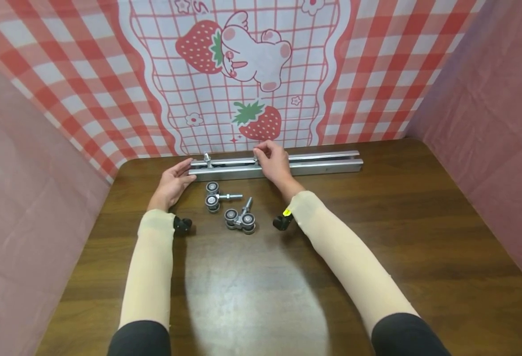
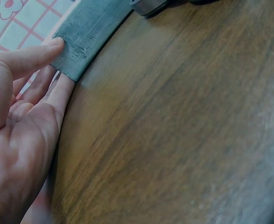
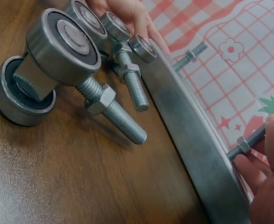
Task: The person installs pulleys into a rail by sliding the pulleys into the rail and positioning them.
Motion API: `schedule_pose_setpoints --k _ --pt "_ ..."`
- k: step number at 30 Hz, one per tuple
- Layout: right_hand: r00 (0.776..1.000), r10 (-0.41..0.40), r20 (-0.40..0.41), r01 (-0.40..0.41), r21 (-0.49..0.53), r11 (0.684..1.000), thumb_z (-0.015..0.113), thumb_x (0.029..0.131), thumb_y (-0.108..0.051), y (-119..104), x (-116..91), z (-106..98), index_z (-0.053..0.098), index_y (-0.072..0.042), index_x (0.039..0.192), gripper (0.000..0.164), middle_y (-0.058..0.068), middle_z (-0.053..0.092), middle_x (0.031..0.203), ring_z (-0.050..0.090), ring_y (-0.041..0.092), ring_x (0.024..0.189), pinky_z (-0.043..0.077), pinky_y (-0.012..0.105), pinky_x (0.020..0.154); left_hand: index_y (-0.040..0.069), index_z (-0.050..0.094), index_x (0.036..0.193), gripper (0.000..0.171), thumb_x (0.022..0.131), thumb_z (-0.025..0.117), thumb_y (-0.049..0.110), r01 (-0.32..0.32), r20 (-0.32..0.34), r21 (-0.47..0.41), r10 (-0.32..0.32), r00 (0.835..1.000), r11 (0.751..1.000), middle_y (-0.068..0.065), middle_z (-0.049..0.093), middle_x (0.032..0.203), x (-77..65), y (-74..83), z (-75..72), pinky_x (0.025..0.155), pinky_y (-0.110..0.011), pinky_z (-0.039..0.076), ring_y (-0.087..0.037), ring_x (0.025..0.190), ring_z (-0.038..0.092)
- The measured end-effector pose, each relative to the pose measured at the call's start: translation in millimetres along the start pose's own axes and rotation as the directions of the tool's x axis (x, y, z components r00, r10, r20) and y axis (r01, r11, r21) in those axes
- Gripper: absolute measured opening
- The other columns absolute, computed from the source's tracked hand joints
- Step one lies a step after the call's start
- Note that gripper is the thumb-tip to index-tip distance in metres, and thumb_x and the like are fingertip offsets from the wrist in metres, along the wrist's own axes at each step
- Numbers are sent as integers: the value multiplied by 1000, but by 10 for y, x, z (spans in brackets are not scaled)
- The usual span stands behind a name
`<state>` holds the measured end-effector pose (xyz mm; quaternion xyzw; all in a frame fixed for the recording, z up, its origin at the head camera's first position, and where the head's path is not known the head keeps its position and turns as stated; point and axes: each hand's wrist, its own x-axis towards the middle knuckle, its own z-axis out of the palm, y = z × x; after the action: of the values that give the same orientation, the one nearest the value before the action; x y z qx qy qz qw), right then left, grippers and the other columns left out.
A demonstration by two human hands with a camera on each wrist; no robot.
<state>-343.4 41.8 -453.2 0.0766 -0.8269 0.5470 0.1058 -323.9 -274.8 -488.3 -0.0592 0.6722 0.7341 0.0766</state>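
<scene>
A silver metal rail (image 1: 325, 168) with a slot along its top lies across the back of the table. At its left end my left hand (image 1: 172, 184) holds the rail, thumb on the front face and fingers at the end and far side. My right hand (image 1: 276, 163) pinches a threaded bolt (image 3: 245, 145) with a nut, which stands up from the slot near mid-rail. Another upright bolt (image 1: 207, 159) rises from the slot near the left end. Whatever carries these bolts inside the rail is mostly hidden. Two roller trolleys, one upper (image 1: 212, 198) and one lower (image 1: 241, 221), lie in front.
The brown wooden table (image 1: 421, 237) has rounded back corners. Behind the rail hangs a red-and-white checked cloth (image 1: 385, 64) with strawberries, and pink curtains (image 1: 497, 99) hang at both sides. A small black camera sits on each wrist.
</scene>
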Motion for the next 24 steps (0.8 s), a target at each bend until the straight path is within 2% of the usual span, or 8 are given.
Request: schedule_pose_setpoints --k 6,15,18,24 --pt "999 -15 -36 14 -30 999 73 111 -19 7 -6 26 80 -4 124 21 19 84 119 79 35 108 68 47 102 5 31 177 77 108 60 -13 -5 1 -6 5 1000 1000 -17 25 189 -5 -9 -6 114 -5 55 -24 174 28" --pt "995 -13 -98 7 -60 998 75 109 -19 23 14 63 83 -8 120 17 15 86 113 77 24 98 67 39 98 7 32 177 75 109 57 -14 -2 0 0 2 1000 1000 -17 24 189 -19 22 17 106 -3 57 -23 173 30" --pt "995 -15 -100 8 -68 998 76 109 -20 24 30 83 83 -9 120 17 13 87 113 78 23 97 67 38 97 7 31 177 76 109 58 -13 0 -4 10 0 1000 1000 -17 23 190 -26 31 9 109 -3 56 -23 174 28" --pt "995 -7 -100 2 -53 999 75 109 -17 13 29 110 83 -7 120 17 16 86 115 79 28 101 68 41 97 7 31 177 75 110 57 -12 6 -3 32 -6 1000 999 -16 23 190 -20 15 6 114 -5 55 -23 175 27"
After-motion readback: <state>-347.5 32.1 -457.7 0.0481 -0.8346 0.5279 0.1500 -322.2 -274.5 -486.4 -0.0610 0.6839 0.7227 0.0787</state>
